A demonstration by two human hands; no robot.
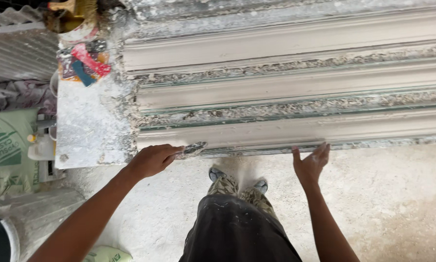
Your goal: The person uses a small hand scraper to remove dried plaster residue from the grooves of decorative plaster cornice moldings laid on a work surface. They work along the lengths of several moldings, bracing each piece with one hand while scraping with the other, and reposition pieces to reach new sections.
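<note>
The left hand is curled shut around a small plaster-caked scraper, whose blade lies against the near edge of the nearest plaster cornice moulding. The right hand is well apart from it, open, fingers spread, its fingertips touching the same near edge further along. So the scraper sits at the left end of that moulding, low on its front lip, with the flat hand steadying the run beside it.

To my eye the step in hand is cleaning the lip of this moulding. It would go best with the blade kept at a shallow angle and drawn evenly along the edge, so that it shaves off crumbs without gouging the smooth curve; the open hand should press only lightly.

Two more mouldings lie parallel behind, with rough crusted plaster in the channels between them. All rest on a long plaster-spattered tabletop. At its far left corner sit a tin and some coloured tools. Below, on the dusty floor, are the person's shoes, a green printed sack and a grey bucket.
</note>
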